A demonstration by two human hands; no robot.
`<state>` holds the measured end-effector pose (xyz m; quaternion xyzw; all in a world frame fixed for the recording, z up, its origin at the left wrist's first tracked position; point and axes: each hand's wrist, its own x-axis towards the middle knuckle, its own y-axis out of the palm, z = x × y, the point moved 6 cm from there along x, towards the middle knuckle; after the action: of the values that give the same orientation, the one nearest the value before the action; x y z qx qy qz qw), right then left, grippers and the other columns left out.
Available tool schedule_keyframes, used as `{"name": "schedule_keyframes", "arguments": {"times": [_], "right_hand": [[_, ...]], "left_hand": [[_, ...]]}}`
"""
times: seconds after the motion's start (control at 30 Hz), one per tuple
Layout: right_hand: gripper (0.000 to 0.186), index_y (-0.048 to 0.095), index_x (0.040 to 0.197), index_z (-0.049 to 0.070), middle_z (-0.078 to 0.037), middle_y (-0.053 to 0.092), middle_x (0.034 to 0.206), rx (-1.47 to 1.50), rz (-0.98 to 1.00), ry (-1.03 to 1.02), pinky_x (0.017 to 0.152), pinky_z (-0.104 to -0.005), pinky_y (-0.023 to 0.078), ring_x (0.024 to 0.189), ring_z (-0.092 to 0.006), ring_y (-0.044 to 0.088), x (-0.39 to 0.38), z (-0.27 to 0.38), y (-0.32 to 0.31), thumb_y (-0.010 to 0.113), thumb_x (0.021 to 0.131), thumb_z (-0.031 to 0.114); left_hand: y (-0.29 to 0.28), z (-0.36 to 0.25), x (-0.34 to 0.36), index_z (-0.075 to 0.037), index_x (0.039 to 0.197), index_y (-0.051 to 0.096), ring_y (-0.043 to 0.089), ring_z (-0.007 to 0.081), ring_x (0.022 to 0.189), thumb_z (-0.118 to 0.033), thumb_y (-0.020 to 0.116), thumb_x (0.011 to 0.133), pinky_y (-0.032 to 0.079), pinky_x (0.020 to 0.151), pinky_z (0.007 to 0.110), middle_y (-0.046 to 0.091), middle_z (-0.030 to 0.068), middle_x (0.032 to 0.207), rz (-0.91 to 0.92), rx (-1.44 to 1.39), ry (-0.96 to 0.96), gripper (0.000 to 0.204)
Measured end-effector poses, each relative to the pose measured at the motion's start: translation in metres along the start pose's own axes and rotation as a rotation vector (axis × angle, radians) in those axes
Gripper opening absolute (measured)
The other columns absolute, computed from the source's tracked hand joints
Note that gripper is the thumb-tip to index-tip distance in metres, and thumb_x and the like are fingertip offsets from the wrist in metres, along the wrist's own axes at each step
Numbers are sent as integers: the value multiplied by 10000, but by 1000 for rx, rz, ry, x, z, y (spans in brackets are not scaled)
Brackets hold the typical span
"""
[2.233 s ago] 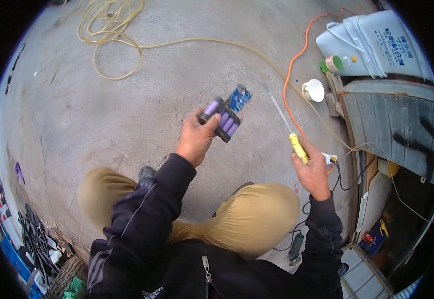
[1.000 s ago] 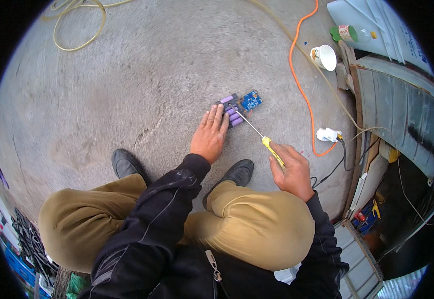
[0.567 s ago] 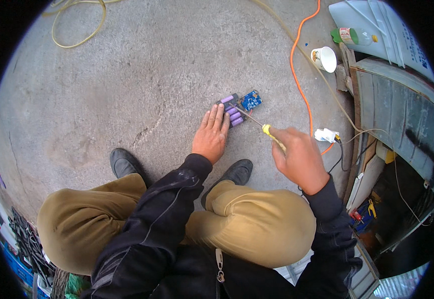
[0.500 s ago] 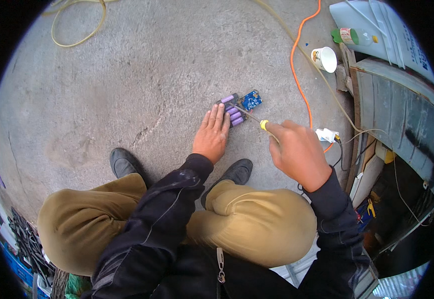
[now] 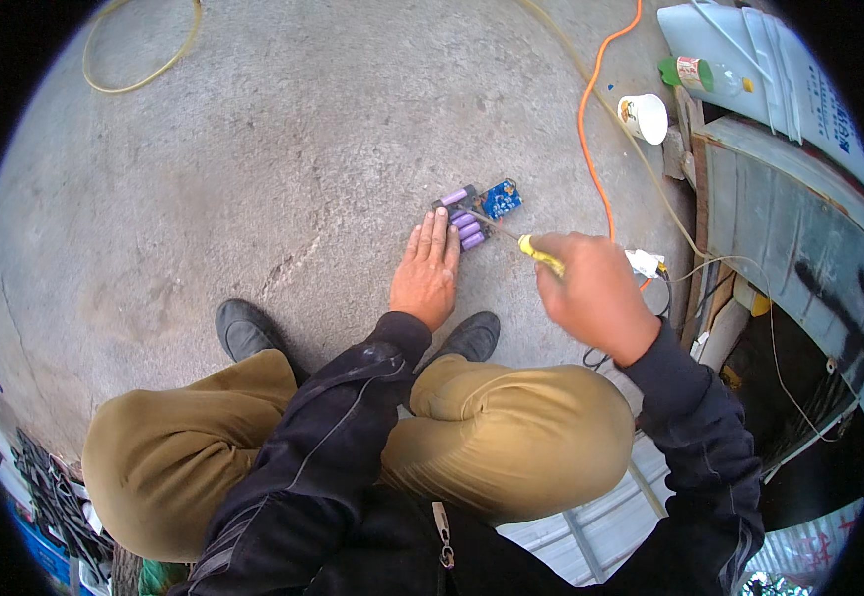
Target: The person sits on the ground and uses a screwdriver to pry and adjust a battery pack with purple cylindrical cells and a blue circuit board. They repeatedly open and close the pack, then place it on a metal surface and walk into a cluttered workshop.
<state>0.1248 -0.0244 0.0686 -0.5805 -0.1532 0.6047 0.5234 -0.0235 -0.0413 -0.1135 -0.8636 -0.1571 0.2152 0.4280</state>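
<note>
A battery pack (image 5: 469,225) of purple cylindrical cells in a dark holder lies on the concrete floor. Joined to its far right side is a blue circuit board (image 5: 502,200). Stretched flat, the fingers of my left hand (image 5: 425,276) press on the pack's near left edge and cover part of it. My right hand (image 5: 596,298) is closed round the yellow handle of a screwdriver (image 5: 539,255). Its thin metal shaft slants left to the pack, and the tip reaches in among the cells beside the board; exact contact is too small to make out.
An orange cord (image 5: 585,119) runs down the right to a white plug or socket (image 5: 643,263). Nearby stand a paper cup (image 5: 643,119), a green bottle (image 5: 700,74) and a metal sheet panel (image 5: 790,189). A yellowish hose (image 5: 139,84) curls at the far left. My shoes (image 5: 245,330) flank the work.
My right hand has turned slightly, showing more of the screwdriver's yellow handle. The shaft still points into the pack. My left hand stays pressed on it; the view has shifted a little.
</note>
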Motion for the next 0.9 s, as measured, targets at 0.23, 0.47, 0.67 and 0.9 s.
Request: {"name": "schedule_keyframes", "arguments": {"times": [0.23,0.47,0.67,0.9], "right_hand": [[229,740,1001,-15,-231,717,884,98,15,-21,731,-462,574,807,-395,714,4,-12,-1,679,810,96],[218,706,994,62,-120,624,779,-629,81,-469,595,-402,563,735,-277,714,-8,22,6,695,785,122],[234,744,1019,15,-240,706,893,-50,43,-34,755,-458,566,830,-382,705,5,-10,-1,674,828,132],[276,762,1060,4,-258,722,963,129,144,53,851,-447,547,902,-408,702,29,-51,-10,702,847,169]], "left_hand": [[3,2,-2,69,1460,454,292,390,1515,-138,519,905,238,1245,466,302,283,1611,-13,-49,-2,595],[5,2,-3,64,1457,459,294,390,1512,-137,518,916,248,1239,475,298,281,1613,-6,-8,14,580],[5,3,-5,51,1461,461,293,391,1512,-129,541,902,247,1239,478,300,277,1612,-16,-48,10,592],[7,2,-8,46,1469,454,289,390,1514,-130,548,893,235,1246,470,308,274,1609,-9,-20,18,610]]}}
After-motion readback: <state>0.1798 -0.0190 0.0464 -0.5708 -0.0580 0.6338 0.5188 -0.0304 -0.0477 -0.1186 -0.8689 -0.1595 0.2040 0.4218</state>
